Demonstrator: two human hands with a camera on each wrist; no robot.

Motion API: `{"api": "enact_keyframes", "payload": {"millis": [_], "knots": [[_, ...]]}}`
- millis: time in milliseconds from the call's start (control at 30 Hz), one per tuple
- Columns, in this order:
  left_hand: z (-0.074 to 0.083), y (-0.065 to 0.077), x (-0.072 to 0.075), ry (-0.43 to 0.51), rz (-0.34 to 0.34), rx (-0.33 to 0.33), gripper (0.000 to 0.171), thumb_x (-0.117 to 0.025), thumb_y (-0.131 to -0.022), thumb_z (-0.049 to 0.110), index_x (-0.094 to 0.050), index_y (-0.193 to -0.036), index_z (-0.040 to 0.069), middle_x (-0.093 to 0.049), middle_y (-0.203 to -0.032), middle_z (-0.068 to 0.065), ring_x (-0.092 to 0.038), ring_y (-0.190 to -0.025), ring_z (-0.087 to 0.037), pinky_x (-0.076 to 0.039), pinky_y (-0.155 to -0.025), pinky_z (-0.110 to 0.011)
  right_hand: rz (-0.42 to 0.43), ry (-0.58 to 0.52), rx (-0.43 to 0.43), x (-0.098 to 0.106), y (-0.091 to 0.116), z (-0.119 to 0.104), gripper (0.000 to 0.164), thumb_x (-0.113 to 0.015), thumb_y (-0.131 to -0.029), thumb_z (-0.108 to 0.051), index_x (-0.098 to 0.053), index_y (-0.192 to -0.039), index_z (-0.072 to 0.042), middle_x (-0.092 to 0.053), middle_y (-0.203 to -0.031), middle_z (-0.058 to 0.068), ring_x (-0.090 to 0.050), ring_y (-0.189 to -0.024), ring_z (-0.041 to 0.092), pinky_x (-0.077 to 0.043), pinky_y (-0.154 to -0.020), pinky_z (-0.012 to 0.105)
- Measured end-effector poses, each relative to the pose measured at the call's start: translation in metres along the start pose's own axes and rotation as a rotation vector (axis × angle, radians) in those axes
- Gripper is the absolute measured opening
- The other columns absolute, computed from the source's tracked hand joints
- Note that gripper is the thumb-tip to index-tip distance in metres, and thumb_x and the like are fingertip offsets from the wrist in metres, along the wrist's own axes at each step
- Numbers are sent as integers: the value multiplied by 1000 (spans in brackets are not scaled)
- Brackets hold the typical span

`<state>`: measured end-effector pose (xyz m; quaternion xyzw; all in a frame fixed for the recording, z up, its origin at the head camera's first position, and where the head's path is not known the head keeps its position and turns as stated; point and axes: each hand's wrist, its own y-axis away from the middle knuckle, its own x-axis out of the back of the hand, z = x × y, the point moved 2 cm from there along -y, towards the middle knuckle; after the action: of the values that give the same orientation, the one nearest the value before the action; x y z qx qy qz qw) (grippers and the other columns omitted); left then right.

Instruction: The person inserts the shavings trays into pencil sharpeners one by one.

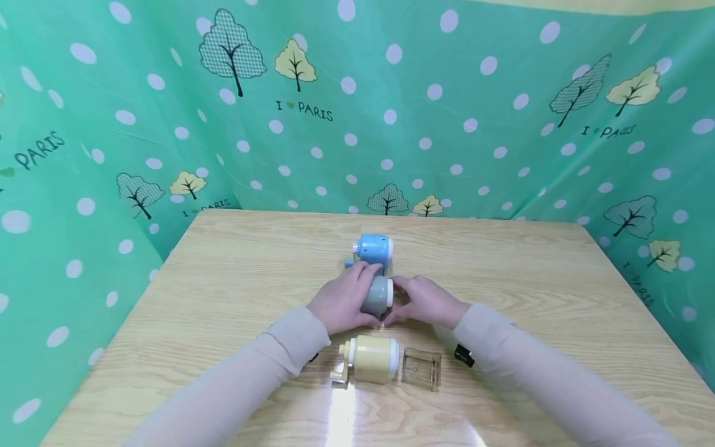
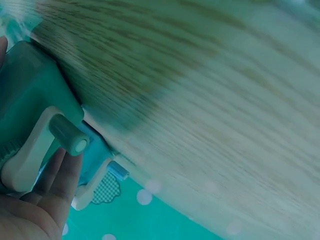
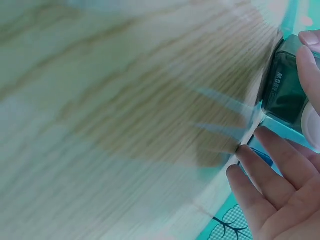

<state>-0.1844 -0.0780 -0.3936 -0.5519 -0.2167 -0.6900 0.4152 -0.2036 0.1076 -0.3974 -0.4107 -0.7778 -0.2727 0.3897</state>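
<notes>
grey sharpener point(image 1: 377, 298) lies crosswise between left hand point(image 1: 345, 300), fingers curled round it, and right hand point(image 1: 426, 302), fingers loosely spread by its white end point(image 1: 390, 292).

Wooden table point(image 1: 530, 273); 3 sharpeners point(image 1: 377, 297); 1 drawer point(image 1: 421, 367)

Grey sharpener point(image 1: 377, 299) partly hidden by left hand point(image 1: 344, 300); blue sharpener point(image 1: 373, 248), toward far edge of table point(image 1: 503, 267), partly blocked too. Near edge cropped.

Head view looks down; close wrist views share the tabletop point(image 1: 503, 261).
</notes>
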Motion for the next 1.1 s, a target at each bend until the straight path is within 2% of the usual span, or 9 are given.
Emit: {"api": "enact_keyframes", "payload": {"millis": [133,367,633,833,1100], "knots": [[0,-1,2,-7,8,-2,104,-81,-71,50,-38,-153,3,-51,-138,-17,-58,-114,-29,-57,-90,-43,13,12,18,2,4,2,84,-84,-66,-45,-62,-135,0,-70,-127,16,-66,-116,30,-49,-104,46],[4,0,14,-74,40,-34,97,-77,-74,56,-46,-148,0,-53,-136,-18,-58,-112,-28,-58,-88,-43,63,-7,38,10,13,-3,76,-79,-74,-45,-63,-134,-2,-69,-129,15,-63,-121,35,-48,-104,51],[12,8,27,-144,90,-100,81,-66,-81,62,-61,-136,3,-58,-133,-13,-54,-117,-27,-50,-99,-43,146,-10,29,18,30,-5,72,-73,-81,-48,-64,-133,1,-70,-128,16,-64,-120,36,-48,-103,53],[20,17,36,-185,143,-190,67,-57,-89,59,-67,-129,6,-62,-129,-11,-55,-120,-29,-47,-103,-45,207,-5,52,25,44,-8,66,-71,-85,-44,-65,-130,3,-71,-125,17,-66,-115,36,-50,-101,53],[30,29,41,-218,199,-311,61,-55,-92,56,-70,-124,7,-67,-124,-7,-59,-113,-26,-50,-99,-41,206,-3,71,25,62,-14,65,-70,-85,-46,-67,-129,1,-71,-126,14,-64,-119,35,-49,-102,53]]}}
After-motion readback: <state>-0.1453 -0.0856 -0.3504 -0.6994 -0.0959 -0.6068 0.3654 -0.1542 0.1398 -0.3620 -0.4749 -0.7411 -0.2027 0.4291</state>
